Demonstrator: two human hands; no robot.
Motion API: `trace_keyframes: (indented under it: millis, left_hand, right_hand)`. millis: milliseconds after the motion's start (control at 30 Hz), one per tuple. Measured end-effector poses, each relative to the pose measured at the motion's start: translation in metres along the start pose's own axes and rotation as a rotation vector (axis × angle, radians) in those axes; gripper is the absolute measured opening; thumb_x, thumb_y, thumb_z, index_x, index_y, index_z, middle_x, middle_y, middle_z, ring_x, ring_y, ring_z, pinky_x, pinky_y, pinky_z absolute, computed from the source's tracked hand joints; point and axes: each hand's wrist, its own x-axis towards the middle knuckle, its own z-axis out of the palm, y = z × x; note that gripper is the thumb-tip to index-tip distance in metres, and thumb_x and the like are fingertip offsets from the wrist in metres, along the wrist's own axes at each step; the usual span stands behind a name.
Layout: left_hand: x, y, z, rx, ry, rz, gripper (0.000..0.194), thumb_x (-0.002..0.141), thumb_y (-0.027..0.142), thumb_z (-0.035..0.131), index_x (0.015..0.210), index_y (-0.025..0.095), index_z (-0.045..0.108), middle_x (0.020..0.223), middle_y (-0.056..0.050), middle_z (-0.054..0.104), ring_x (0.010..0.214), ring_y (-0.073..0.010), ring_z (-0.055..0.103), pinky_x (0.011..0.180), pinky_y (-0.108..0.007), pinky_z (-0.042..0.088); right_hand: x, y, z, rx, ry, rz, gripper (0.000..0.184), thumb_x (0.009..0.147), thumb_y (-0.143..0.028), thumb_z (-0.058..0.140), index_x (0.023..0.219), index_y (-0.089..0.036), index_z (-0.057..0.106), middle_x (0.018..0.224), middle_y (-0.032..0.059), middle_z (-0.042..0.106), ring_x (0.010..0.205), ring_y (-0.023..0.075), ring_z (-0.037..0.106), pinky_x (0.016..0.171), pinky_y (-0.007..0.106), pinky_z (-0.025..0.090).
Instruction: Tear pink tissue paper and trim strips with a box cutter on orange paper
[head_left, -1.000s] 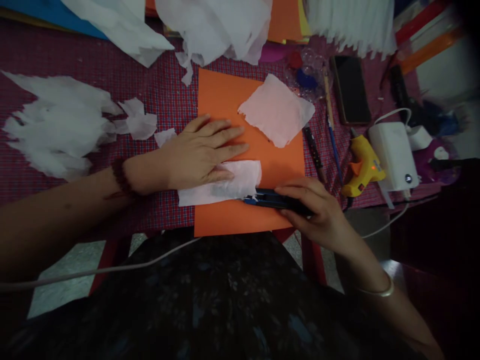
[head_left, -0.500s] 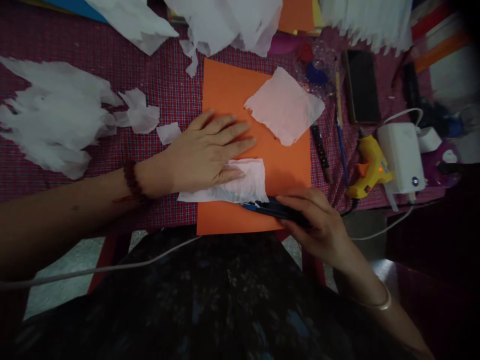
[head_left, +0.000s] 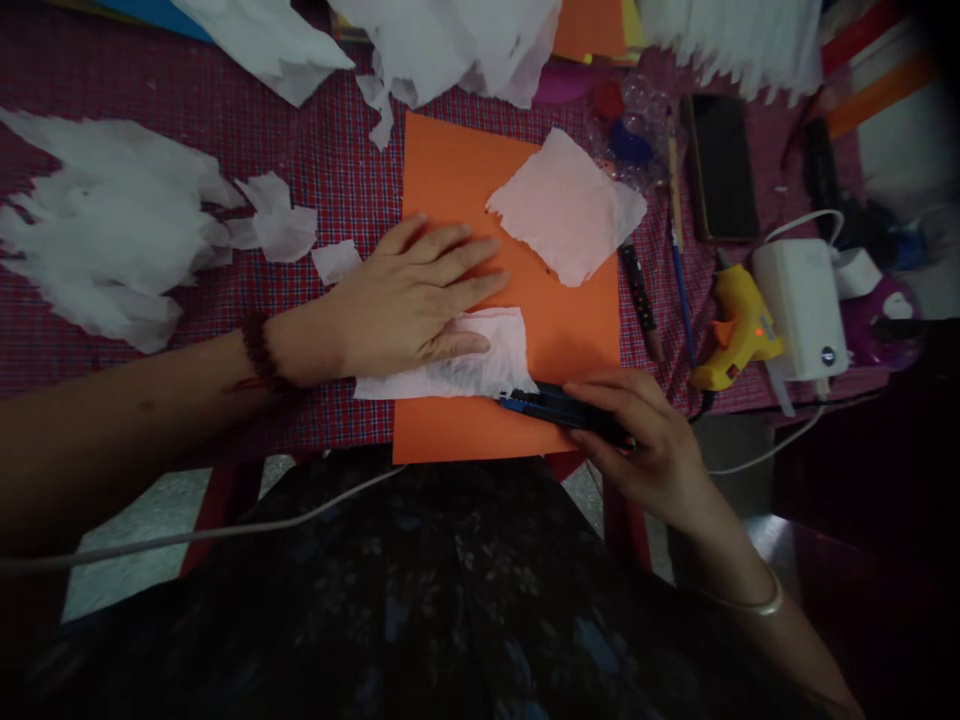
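Head view: right hand point(head_left: 649, 440), curled round cutter point(head_left: 555, 405), has slid slightly rightward at white paper point(head_left: 504, 362), frame centre; left hand point(head_left: 401, 312), flat, pins paper; slicing seems underway.

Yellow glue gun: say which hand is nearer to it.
Right. The right hand, holding the dark cutter, is below and left of the yellow glue gun in view; the left hand, spread over white paper and orange sheet, is farther left.
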Motion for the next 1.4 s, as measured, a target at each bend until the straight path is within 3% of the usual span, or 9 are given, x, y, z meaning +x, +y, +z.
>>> trace_keyframes:
  millis: [433,600,767,967,1133,1400]
  left_hand:
    - [-0.001,-0.003,0.006,-0.040,0.033,0.019,0.070,0.110,0.062,0.031,0.164,0.018,0.039,0.174,-0.015,0.031,0.160,-0.0413,0.026,0.127,-0.066,0.014]
    - [0.000,-0.001,0.002,-0.044,0.022,0.012,0.068,0.110,0.060,0.032,0.164,0.019,0.040,0.174,-0.014,0.032,0.159,-0.0403,0.028,0.127,-0.065,0.015]
    - [0.000,0.000,0.003,-0.025,0.036,-0.002,0.065,0.110,0.058,0.036,0.163,0.020,0.042,0.173,-0.012,0.033,0.158,-0.0393,0.029,0.127,-0.062,0.016]
    - [0.000,-0.002,0.006,-0.015,0.036,0.003,0.064,0.110,0.057,0.038,0.163,0.020,0.041,0.173,-0.011,0.033,0.159,-0.0386,0.029,0.128,-0.062,0.015]
    - [0.000,-0.002,0.006,-0.008,0.035,0.001,0.065,0.110,0.058,0.039,0.163,0.021,0.039,0.174,-0.011,0.032,0.159,-0.0383,0.028,0.128,-0.063,0.015]
    - [0.000,0.005,0.000,-0.042,0.022,-0.040,0.060,0.111,0.050,0.040,0.162,0.020,0.044,0.173,-0.012,0.035,0.159,-0.0388,0.029,0.128,-0.061,0.015]
  right_hand:
    - [0.036,-0.003,0.006,-0.026,-0.073,-0.172,0.043,0.095,-0.014,0.068,0.136,-0.024,0.063,0.121,0.0104,0.072,0.110,0.0277,0.070,0.094,0.045,0.057]
    - [0.024,-0.013,0.007,-0.061,-0.074,-0.195,0.046,0.095,-0.013,0.069,0.139,-0.021,0.059,0.122,0.0121,0.071,0.109,0.0269,0.068,0.092,0.044,0.057]
    - [-0.003,-0.029,0.013,-0.069,-0.043,-0.128,0.047,0.094,-0.012,0.070,0.139,-0.016,0.057,0.120,0.0140,0.069,0.107,0.0255,0.065,0.089,0.041,0.057]
    - [-0.021,-0.034,0.018,-0.031,-0.019,-0.059,0.048,0.096,-0.011,0.067,0.141,-0.020,0.055,0.119,0.0116,0.068,0.108,0.0251,0.064,0.089,0.041,0.057]
    - [-0.019,-0.025,0.017,-0.002,-0.004,-0.020,0.050,0.094,-0.013,0.069,0.142,-0.023,0.056,0.121,0.0103,0.068,0.108,0.0254,0.065,0.090,0.042,0.057]
    - [0.004,-0.024,0.016,-0.011,-0.013,-0.079,0.049,0.094,-0.012,0.068,0.140,-0.024,0.057,0.120,0.0112,0.069,0.107,0.0266,0.068,0.087,0.044,0.058]
